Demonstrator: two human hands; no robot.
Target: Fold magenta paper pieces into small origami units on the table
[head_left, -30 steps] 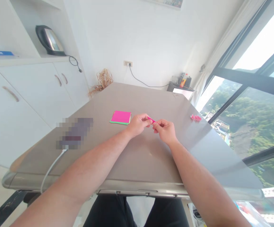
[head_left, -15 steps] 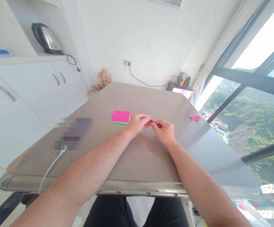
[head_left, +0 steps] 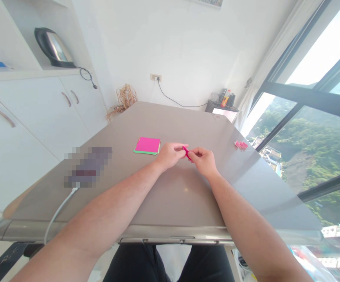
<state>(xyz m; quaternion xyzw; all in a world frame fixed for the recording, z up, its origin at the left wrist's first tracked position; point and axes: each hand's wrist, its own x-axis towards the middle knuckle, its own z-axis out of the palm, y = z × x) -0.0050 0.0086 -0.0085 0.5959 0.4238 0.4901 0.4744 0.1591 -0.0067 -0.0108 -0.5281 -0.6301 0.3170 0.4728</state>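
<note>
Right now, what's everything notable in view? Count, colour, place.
Table: 1, taupe, centre
Slim piece: 1, magenta, mid-picture
Square stack: 1, magenta over green, left of centre
Small pieces: several, pink, table's right
Pixelated object: 1, greyish, table's left
Cable: 1, white, at that object
Appliance: 1, black, left shelf
Dried plant: 1, tan, beyond table
Cupboards: several, white, left
Bottle: 1, orange, far right
Window: 1, dark frame, right
Left hand: 1, bare, on slim piece
Right hand: 1, bare, likewise
</note>
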